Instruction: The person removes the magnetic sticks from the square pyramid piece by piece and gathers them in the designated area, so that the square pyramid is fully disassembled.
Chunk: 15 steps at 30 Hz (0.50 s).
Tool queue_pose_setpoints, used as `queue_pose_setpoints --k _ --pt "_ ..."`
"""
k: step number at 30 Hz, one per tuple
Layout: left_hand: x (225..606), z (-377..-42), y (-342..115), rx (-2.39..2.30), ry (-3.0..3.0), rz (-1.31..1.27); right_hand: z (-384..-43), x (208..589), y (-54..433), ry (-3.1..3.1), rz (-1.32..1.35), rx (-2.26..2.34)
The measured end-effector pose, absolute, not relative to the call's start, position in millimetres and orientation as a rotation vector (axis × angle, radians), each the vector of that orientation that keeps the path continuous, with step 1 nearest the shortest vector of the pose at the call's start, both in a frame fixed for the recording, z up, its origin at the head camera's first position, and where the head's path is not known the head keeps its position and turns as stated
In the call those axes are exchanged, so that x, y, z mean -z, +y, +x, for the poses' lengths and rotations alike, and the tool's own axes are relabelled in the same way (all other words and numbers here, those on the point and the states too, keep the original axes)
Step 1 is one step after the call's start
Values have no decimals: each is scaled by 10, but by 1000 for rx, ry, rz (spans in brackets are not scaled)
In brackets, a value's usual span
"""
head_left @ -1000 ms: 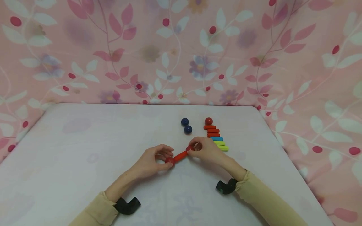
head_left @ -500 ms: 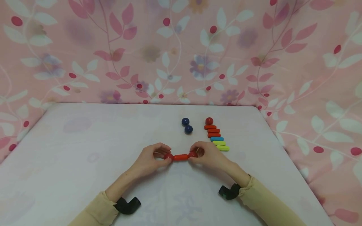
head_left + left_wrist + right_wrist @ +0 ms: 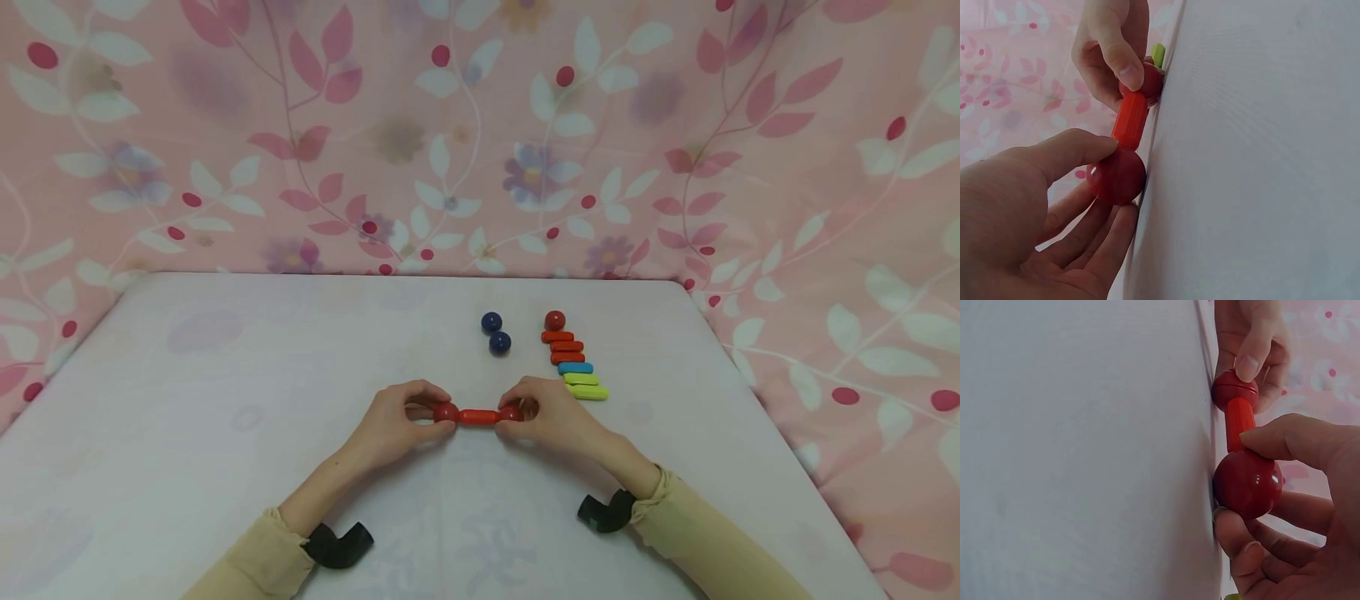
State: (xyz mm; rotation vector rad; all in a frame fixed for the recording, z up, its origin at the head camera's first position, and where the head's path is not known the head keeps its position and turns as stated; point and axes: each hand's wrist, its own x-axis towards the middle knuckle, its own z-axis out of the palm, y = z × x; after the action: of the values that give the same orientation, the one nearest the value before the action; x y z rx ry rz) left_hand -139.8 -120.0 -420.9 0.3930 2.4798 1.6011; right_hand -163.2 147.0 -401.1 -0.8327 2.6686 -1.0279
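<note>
Between my hands, low at the table surface, an orange-red rod point(image 3: 478, 417) joins two dark red balls end to end. My left hand point(image 3: 397, 425) pinches the left ball point(image 3: 446, 412) between thumb and fingers; in the left wrist view that ball point(image 3: 1119, 176) is glossy and the thumb tip lies where it meets the rod point(image 3: 1129, 122). On the other side my right hand point(image 3: 555, 414) grips the right ball point(image 3: 511, 413) in the same way. The right wrist view has this ball point(image 3: 1249, 484) up close, its thumb touching the rod's end.
Two dark blue balls point(image 3: 499, 342) lie behind the hands on the white table point(image 3: 247, 500). To their right, a red ball point(image 3: 555, 320) heads a slanting row of red rods point(image 3: 567, 347), a blue rod point(image 3: 575, 368) and yellow-green rods point(image 3: 587, 392). A pink floral cloth point(image 3: 465, 142) hangs behind.
The rod with its two balls has turned from slanting to level across the table: the right end came nearer and the left end rose slightly away. Both hands keep hold of their balls.
</note>
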Motion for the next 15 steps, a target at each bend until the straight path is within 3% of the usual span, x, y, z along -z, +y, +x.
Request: queue_pose_setpoints --k 15 --pt "4202 -1390 -1193 -1578 2499 409 -1622 4035 1464 2688 -778 1052"
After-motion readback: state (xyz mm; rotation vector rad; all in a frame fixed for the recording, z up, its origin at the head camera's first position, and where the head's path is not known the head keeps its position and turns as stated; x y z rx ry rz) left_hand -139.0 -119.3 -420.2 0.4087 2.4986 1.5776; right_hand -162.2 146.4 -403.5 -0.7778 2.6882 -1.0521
